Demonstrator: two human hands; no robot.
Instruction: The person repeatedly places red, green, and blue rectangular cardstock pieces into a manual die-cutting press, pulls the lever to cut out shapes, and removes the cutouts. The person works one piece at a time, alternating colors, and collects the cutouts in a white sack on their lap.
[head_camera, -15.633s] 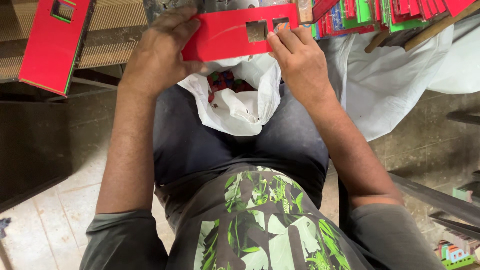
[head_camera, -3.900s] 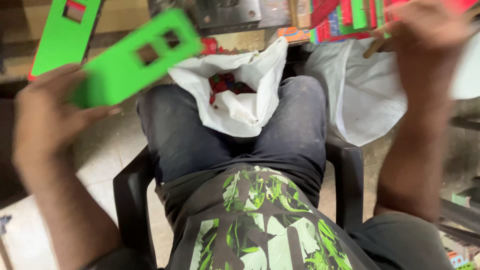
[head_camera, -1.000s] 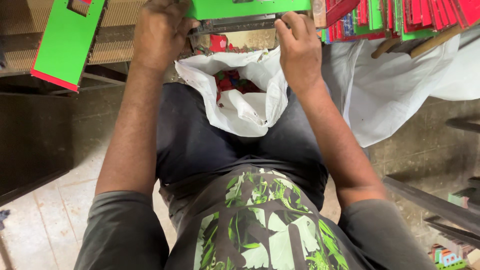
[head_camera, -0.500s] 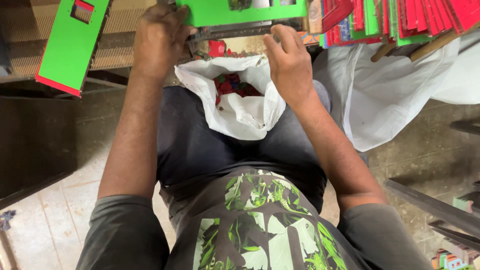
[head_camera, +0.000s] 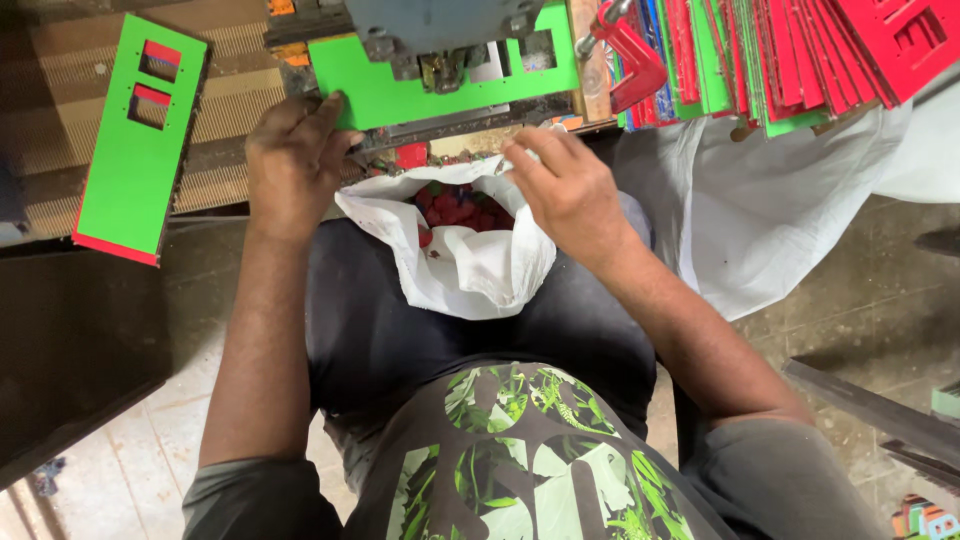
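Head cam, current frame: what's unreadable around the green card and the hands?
- Green card: its middle is hidden under the grey press head.
- Left hand: fingertips tucked at the card's edge, grip unclear.
- Right hand: fingertip contact hidden.
- White bag: red scraps inside, depth hidden by folds.
- Red and green stack: cut by frame edge.

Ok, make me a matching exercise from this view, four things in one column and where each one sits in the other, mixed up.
Things:
1. green sheet
2. white bag
3. finished green panel
4. red and green stack

Places:
A. on the lap, open, with red scraps inside
B. upper right, standing on edge
C. under the metal press, left hand at its edge
D. far left, lying flat on a pile

Pairs: 1-C, 2-A, 3-D, 4-B. The right hand rests at the bag's rim.
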